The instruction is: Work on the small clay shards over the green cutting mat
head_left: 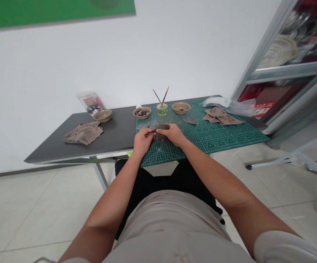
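Clay vessel (pixel 161 131) gripped two-handed over cutting mat (pixel 229 137)

You sit at a dark grey table (pixel 114 140), the green mat covering its right part and running past the near edge toward your lap. Both hands are narrow, closed on the vessel, a small dark-brown piece. Your left hand (pixel 143 141) wraps its left side; your right hand (pixel 173 134) lies over its right side and top. Something thin may show at your left fingers (pixel 149 133), too small to tell. The vessel is over the mat's near-left area, above the printed radial lines. Whether its base touches the mat, you cannot tell.

Around your hands: one grey sheet scrap (pixel 144 126) just beyond your left hand, another (pixel 190 121) farther right on the mat. Straight ahead, a glass jar (pixel 162 109) of yellowish liquid holds two thin sticks (pixel 161 95), tilted apart. A tan bowl of dark fragments (pixel 141 113) is on its left, a second tan bowl (pixel 180 107) on its right. A taupe cloth (pixel 221 116) lies on the mat, with clear plastic wrap (pixel 229 104) behind it. On the bare tabletop: a matching cloth (pixel 84 133), a third tan bowl (pixel 102 115) and a clear plastic bag (pixel 90 102).
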`<state>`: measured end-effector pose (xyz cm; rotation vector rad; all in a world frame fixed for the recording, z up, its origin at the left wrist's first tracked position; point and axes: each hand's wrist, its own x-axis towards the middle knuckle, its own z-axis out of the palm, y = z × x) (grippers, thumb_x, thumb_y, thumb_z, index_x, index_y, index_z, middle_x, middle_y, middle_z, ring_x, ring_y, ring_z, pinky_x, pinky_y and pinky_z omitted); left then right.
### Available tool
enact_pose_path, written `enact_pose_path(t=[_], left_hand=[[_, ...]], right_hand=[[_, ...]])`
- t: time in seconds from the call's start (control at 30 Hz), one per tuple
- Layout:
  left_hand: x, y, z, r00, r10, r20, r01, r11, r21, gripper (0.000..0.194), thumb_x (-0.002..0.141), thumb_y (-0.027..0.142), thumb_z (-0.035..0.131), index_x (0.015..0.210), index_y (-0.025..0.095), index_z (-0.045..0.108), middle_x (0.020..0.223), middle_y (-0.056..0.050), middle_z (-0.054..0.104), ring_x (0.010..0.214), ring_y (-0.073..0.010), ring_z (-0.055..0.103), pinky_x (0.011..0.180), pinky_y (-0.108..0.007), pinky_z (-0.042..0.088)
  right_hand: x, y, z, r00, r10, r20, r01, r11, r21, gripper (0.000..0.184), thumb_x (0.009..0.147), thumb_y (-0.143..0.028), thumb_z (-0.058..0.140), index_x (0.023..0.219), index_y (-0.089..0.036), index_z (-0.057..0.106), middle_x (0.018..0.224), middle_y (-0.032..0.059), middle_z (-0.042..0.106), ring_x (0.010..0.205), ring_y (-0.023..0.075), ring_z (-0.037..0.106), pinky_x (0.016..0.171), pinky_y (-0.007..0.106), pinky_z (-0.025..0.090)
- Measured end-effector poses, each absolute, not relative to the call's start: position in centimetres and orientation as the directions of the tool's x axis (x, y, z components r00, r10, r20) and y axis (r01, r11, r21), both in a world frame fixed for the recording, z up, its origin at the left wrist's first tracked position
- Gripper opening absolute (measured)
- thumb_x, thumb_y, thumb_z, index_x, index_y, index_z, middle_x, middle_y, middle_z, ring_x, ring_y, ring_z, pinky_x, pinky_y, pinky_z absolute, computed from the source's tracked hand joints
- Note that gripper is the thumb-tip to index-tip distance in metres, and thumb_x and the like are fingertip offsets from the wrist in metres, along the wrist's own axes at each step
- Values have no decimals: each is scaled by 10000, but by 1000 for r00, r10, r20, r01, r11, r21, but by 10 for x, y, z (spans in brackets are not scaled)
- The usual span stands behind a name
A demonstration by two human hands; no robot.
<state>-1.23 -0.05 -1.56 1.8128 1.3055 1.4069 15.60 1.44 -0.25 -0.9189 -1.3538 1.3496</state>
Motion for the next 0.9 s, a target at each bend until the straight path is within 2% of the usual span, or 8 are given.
enact_pose_path(t=[0.13, 0.37, 0.6, 0.8, 0.9], left_hand=[[-10, -3, -16, -33, 913, 406, 411, -358, 838, 114, 766, 185, 669, 863, 188, 729, 749, -1, 698, 676, -143, 636, 680, -272, 500], [-11, -5, -14, 81, 865, 495, 557, -451, 698, 136, 776, 141, 645, 872, 202, 720, 783, -7, 693, 728, -145, 617, 736, -280, 497], [-10, -2, -16, 43, 904, 426, 507, -387, 770, 126, 793, 200, 637, 896, 179, 707, 756, -8, 676, 686, -140, 613, 695, -274, 497], [-9, -5, -13, 94, 869, 486, 595, -440, 673, 130, 784, 138, 627, 882, 188, 697, 799, -21, 683, 738, -153, 618, 743, -290, 496], [-9, -7, -12, 106, 871, 480, 587, -444, 677, 126, 789, 147, 625, 883, 191, 697, 793, -20, 682, 731, -156, 618, 740, -293, 494]], right_hand=[[158, 14, -4, -254, 958, 136, -113, 110, -988, 330, 680, -371, 773, 884, -119, 715, 720, 53, 708, 594, 149, 641, 452, 228, 517], [158, 14, -7, -221, 964, 150, -111, 128, -986, 294, 698, -365, 754, 862, -126, 703, 670, 30, 684, 547, 131, 613, 423, 214, 490], [157, 12, -5, -220, 962, 161, -74, 149, -986, 257, 675, -294, 753, 857, -125, 691, 667, 31, 684, 544, 134, 621, 436, 213, 483], [158, 12, -5, -202, 966, 160, -100, 142, -985, 197, 667, -252, 736, 801, -117, 686, 596, 15, 655, 506, 120, 595, 418, 199, 449], [158, 12, -5, -206, 966, 157, -101, 139, -985, 212, 667, -259, 741, 819, -119, 691, 607, 18, 661, 511, 122, 595, 413, 199, 446]])
